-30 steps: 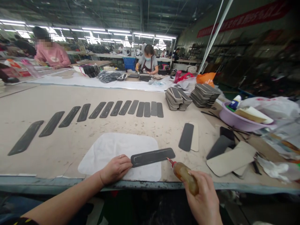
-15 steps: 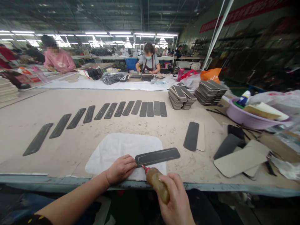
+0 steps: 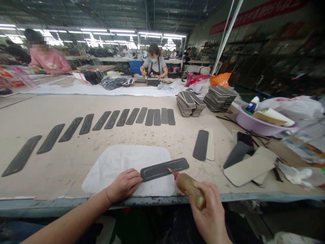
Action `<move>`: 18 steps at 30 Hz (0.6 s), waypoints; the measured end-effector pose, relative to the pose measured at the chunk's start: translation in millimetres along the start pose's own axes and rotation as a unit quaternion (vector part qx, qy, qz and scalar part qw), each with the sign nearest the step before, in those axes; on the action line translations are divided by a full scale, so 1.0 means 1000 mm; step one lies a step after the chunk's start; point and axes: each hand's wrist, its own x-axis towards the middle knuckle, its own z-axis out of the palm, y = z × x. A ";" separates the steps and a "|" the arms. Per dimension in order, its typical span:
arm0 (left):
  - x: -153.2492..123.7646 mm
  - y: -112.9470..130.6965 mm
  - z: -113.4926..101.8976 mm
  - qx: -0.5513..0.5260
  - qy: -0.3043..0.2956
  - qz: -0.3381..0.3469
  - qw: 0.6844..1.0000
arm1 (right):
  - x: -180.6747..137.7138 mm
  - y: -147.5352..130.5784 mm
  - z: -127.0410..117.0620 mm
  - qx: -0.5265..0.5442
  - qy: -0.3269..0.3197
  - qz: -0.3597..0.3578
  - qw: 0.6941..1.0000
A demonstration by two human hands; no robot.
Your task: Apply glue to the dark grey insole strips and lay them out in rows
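A dark grey rounded strip [image 3: 154, 172] lies slanted across the right part of a white sheet [image 3: 106, 169], with a pale glue line running along its edge. My left hand [image 3: 125, 184] grips the strip's left end, fingers closed together there. My right hand [image 3: 209, 206] is wrapped round a yellowish glue bottle [image 3: 190, 188] with a red nozzle. The nozzle's tip is over the middle of the strip, at or just above its surface. The hand hides the bottle's base in part.
A row of dark strips [image 3: 123, 117] stretches across the table behind the sheet. To the right are two stacks of strips [image 3: 186, 105], a dark piece on a cream one [image 3: 201, 145], loose offcuts [image 3: 250, 167] and a purple basin [image 3: 264, 128]. A co-worker [image 3: 153, 64] sits opposite.
The glue bottle in my right hand has moved right along the strip, from its left end to its middle. My left hand keeps its place on the strip. The view has shifted slightly.
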 end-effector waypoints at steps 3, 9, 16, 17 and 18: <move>-0.001 -0.001 0.000 0.004 -0.010 0.003 1.000 | -0.002 -0.014 0.016 0.053 -0.043 0.003 0.998; -0.001 -0.001 0.000 0.000 -0.019 0.001 1.000 | 0.000 0.003 0.013 0.023 -0.067 -0.003 0.997; -0.003 -0.003 0.003 -0.006 -0.003 0.010 1.000 | -0.001 0.018 -0.003 -0.051 -0.029 -0.002 0.998; -0.004 -0.004 0.004 -0.008 0.000 0.009 1.000 | -0.002 0.012 0.000 -0.042 -0.038 -0.006 0.998; -0.005 -0.005 0.005 -0.009 0.002 0.005 1.000 | -0.002 0.005 0.003 -0.028 -0.050 -0.008 0.998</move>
